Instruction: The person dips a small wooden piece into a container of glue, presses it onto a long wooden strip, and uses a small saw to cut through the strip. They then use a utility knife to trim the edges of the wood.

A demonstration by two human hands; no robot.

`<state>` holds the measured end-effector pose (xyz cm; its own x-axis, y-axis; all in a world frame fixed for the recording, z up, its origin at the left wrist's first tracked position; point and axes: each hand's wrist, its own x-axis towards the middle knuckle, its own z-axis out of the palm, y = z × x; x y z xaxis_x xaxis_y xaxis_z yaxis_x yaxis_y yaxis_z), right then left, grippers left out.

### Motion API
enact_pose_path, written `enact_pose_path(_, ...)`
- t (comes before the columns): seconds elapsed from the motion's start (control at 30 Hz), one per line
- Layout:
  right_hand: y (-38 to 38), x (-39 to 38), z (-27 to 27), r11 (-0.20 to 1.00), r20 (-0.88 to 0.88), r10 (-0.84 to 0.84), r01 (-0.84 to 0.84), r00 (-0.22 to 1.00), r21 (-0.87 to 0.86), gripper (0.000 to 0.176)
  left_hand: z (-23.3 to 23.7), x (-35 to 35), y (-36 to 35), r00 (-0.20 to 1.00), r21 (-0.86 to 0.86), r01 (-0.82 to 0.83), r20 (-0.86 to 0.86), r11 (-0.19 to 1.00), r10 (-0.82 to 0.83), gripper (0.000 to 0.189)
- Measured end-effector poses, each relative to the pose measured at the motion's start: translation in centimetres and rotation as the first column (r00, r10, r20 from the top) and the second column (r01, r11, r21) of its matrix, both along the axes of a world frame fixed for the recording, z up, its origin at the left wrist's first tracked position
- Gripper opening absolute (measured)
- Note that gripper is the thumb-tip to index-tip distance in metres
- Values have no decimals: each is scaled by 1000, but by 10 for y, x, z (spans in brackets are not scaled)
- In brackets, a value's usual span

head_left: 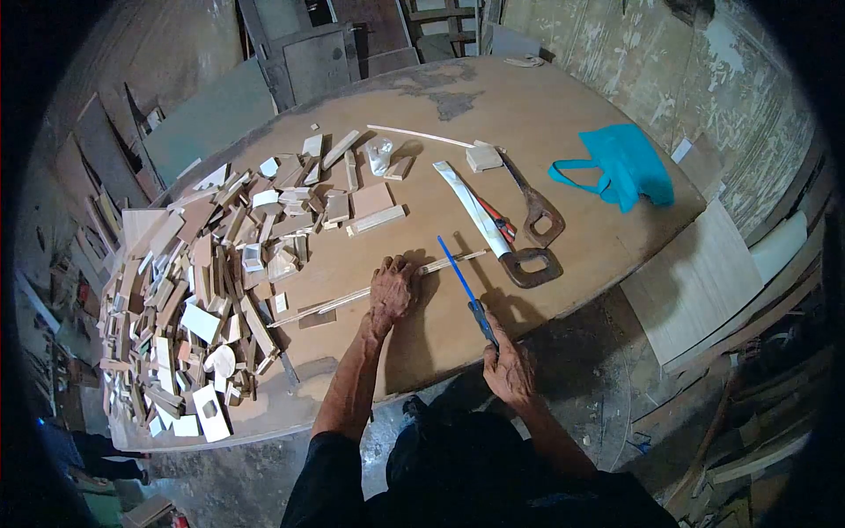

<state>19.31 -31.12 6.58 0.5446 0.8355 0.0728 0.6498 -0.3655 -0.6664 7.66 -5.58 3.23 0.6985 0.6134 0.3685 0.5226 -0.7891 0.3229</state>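
My left hand (392, 289) presses flat on a thin wooden strip (352, 297) that lies across the round wooden table (546, 114). In my right hand (509, 368), near the table's front edge, is a small saw with a blue blade (459, 275). The blade slants up to the strip and meets it just right of my left hand.
A large heap of wood offcuts (202, 282) covers the table's left side. Two handsaws (506, 224) lie right of centre, with a wood block (483, 157) and a long thin strip (418, 134) behind them. A teal bag (627, 165) sits far right. Boards lean beside the table at right.
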Motion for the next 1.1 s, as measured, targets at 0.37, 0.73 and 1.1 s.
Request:
enact_pose_path(0.37,4,-7,-1,1000,78,9,-7,997,-20,61,-10,-4,9,996,95,44,-75,994,-37,41)
enact_pose_path(0.73,7,-18,16,998,100,24,-19,995,-57,61,3,-4,6,982,16,125,-145,992,-121,52)
enact_pose_path(1.1,-15,-24,-2,994,220,61,-40,974,-99,70,-6,-8,-35,990,-25,53,-127,998,-56,51)
